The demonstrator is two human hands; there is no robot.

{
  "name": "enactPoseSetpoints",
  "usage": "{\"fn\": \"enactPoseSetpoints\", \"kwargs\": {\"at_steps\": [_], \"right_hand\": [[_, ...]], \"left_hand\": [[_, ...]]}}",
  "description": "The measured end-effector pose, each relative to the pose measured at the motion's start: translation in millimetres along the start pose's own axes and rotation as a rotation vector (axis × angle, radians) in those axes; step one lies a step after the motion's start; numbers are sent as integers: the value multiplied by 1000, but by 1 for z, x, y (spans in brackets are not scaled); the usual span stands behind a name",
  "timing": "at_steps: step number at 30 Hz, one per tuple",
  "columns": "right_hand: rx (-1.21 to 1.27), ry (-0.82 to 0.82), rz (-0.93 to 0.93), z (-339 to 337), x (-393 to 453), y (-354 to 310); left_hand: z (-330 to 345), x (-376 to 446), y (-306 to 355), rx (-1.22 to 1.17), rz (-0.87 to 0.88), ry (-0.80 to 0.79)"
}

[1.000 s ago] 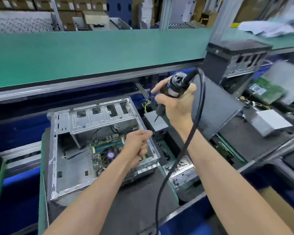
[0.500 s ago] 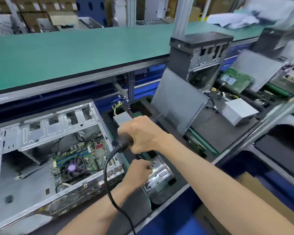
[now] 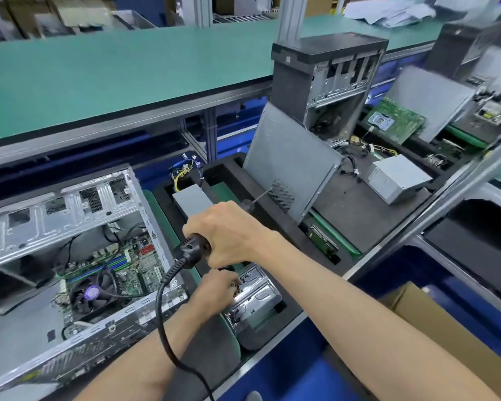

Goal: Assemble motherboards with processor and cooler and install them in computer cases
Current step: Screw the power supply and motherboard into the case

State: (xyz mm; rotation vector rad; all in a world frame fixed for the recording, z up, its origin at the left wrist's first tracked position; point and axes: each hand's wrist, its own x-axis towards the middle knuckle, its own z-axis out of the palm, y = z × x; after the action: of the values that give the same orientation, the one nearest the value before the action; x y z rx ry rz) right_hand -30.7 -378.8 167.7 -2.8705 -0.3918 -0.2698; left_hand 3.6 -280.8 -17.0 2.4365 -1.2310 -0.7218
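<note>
Head view: picking screws beside the open case

Right hand [image 3: 229, 233] grips black corded electric screwdriver [image 3: 195, 250], bit aimed away. Left hand [image 3: 214, 293] reaches into shiny metal screw tray [image 3: 255, 302], fingers curled at the screws; can't tell if it's got one. Open silver steel computer case [image 3: 64, 256] lies just left w/ green motherboard and black cooler fan [image 3: 91, 293] inside. Tip: pinch one screw only, seat on bit before driving.

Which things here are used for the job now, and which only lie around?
In use:
- right hand gripping electric screwdriver
- left hand at the metal bracket
- open case with motherboard

Lying about:
- loose green board
- grey power supply
- papers
</note>
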Motion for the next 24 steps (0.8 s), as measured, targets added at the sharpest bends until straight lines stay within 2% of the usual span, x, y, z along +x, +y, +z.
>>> {"fn": "enactPoseSetpoints", "kwargs": {"at_steps": [3,10,13,17,24], "right_hand": [[12,-1,-20,6,0,1],[44,20,-23,13,-3,4],[34,10,-13,14,-4,6],[34,15,8,13,-6,10],[7,14,18,13,-7,12]], "left_hand": [[5,6,-1,1,47,-55],[10,17,0,174,103,-186],[14,21,-2,118,106,-149],[21,22,-8,40,137,-7],[23,32,-5,127,215,6]]}}
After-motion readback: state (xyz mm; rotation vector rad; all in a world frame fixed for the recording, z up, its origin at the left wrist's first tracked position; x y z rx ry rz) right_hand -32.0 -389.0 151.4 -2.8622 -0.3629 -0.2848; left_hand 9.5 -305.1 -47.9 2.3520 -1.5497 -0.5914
